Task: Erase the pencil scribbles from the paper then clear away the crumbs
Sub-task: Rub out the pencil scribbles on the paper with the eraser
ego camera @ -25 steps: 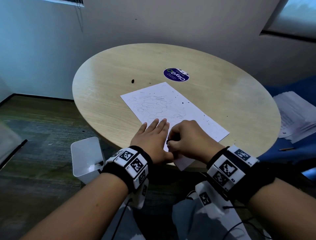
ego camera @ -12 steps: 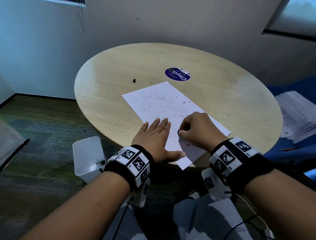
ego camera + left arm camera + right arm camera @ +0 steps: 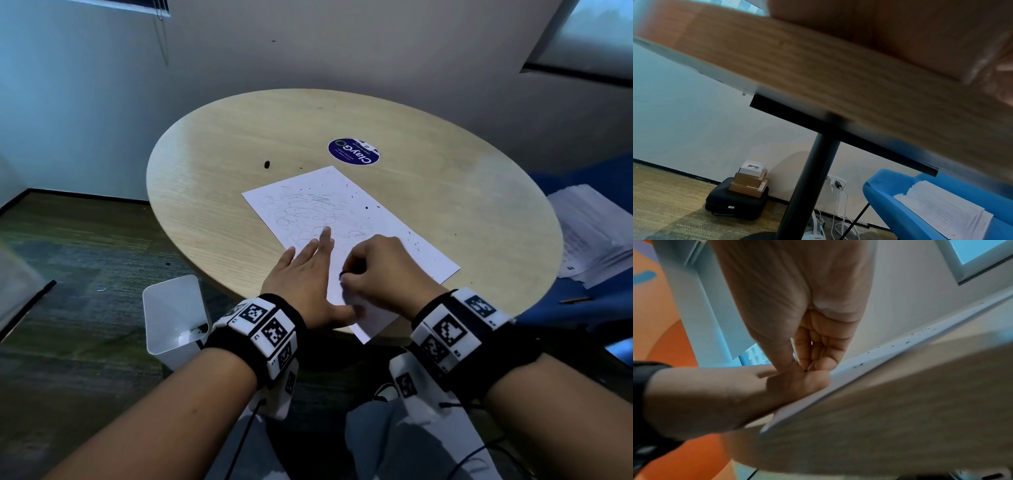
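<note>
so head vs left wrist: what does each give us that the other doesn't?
Head only: the paper with pencil scribbles and dark crumbs, the left hand flat on it, the right hand pinching a small dark eraser, the white bin on the floor.

Left wrist only: the table's black pedestal leg, stacked boxes on a black case, wall chargers.

Both: the round wooden table, the paper stack on the blue seat.

I read "ClayGo" in white letters, upside down from my view, on the round blue sticker stuck to the table; its smaller lines underneath stay too small for me to read.
</note>
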### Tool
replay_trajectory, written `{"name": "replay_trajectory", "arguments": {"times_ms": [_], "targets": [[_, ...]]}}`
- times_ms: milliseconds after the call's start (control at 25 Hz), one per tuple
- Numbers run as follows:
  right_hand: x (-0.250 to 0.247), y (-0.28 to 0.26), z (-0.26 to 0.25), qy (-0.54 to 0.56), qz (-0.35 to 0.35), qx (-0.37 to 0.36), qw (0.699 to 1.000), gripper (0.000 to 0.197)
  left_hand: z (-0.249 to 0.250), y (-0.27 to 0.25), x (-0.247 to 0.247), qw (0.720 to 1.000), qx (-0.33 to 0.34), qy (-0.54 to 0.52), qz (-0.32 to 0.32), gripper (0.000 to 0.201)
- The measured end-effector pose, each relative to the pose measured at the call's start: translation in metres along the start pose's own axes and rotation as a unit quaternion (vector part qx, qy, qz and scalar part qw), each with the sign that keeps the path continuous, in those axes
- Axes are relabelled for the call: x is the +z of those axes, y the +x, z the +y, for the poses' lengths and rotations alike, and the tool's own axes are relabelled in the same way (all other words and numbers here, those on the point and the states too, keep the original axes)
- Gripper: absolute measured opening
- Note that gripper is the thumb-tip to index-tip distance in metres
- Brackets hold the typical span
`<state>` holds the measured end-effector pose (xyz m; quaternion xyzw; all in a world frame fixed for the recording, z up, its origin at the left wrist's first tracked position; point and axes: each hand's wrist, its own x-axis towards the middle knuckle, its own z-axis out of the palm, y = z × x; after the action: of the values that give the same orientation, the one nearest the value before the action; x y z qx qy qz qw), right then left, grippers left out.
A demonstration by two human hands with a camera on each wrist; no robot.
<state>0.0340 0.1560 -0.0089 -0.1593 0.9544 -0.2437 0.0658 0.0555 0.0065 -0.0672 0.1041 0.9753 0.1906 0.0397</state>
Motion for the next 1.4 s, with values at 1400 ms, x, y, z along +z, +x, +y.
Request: {"name": "replay_trajectory", "arguments": {"times_ms": [1400], "targets": [[-0.004, -0.025, 0.033, 0.073, 0.059, 0.048, 0.994, 0.011, 0.013, -0.024, 0.0, 0.996, -0.007, 0.084, 0.001, 0.107]]}}
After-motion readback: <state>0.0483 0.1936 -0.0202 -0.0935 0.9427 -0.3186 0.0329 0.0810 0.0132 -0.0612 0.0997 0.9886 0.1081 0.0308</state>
